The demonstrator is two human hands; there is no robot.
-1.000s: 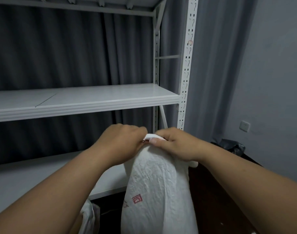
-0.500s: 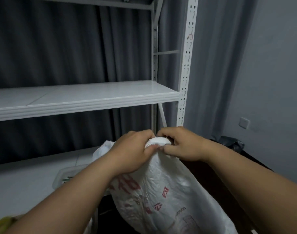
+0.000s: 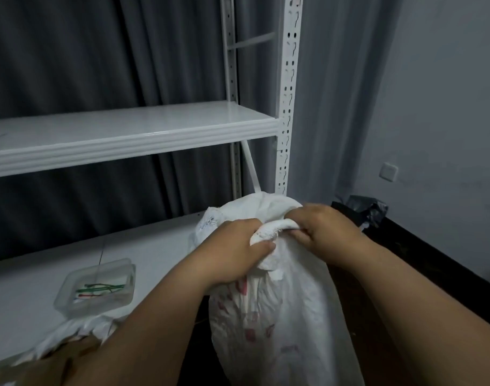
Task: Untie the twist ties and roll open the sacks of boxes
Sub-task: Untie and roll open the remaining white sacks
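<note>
Both bare forearms reach forward; the left hand (image 3: 232, 249) and right hand (image 3: 326, 232) sit close together, knuckles up, fingers curled tight in a grip.

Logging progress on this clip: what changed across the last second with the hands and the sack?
Both hands kept hold of the white sack at its top: the left hand and right hand now grip a thicker rolled rim, with more plastic bunched behind it. The view dipped, bringing in a clear tray of twist ties on the lower shelf. The shelving itself stayed put.
</note>
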